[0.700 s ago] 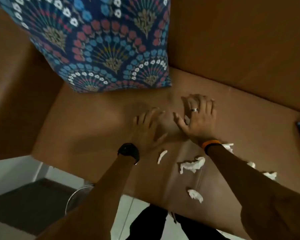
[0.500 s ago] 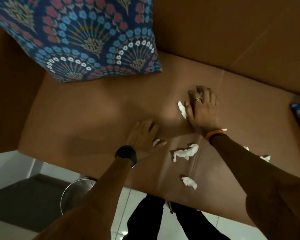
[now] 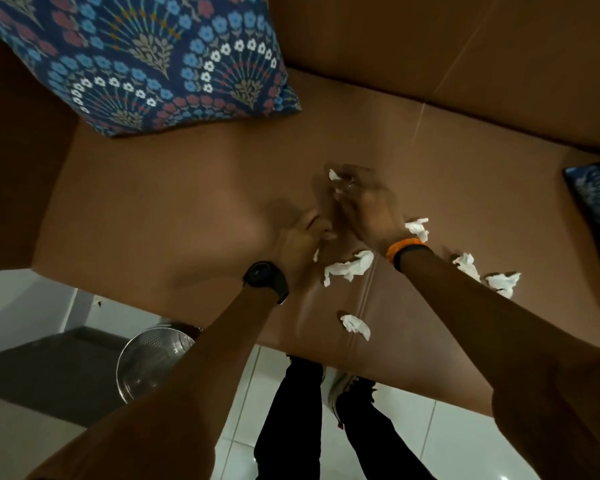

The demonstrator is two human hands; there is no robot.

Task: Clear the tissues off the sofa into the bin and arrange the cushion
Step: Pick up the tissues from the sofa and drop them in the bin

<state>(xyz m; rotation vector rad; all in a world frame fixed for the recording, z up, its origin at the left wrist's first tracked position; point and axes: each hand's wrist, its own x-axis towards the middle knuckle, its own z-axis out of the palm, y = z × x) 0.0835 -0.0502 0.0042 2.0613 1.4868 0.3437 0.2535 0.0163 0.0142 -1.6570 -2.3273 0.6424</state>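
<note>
Both hands are seen low over the brown leather sofa seat [image 3: 160,216]: the blurred right hand [image 3: 368,206] is closed around a small white tissue scrap [image 3: 333,174], while the left hand [image 3: 300,244] is curled, a white sliver at its edge, though whether it is gripped cannot be told. More crumpled white tissues [image 3: 349,268] are scattered on the seat around the right wrist. The blue floral-patterned cushion [image 3: 160,57] is propped in the sofa's far left corner, and the round shiny metal bin [image 3: 153,358] is seen on the floor below the left forearm.
</note>
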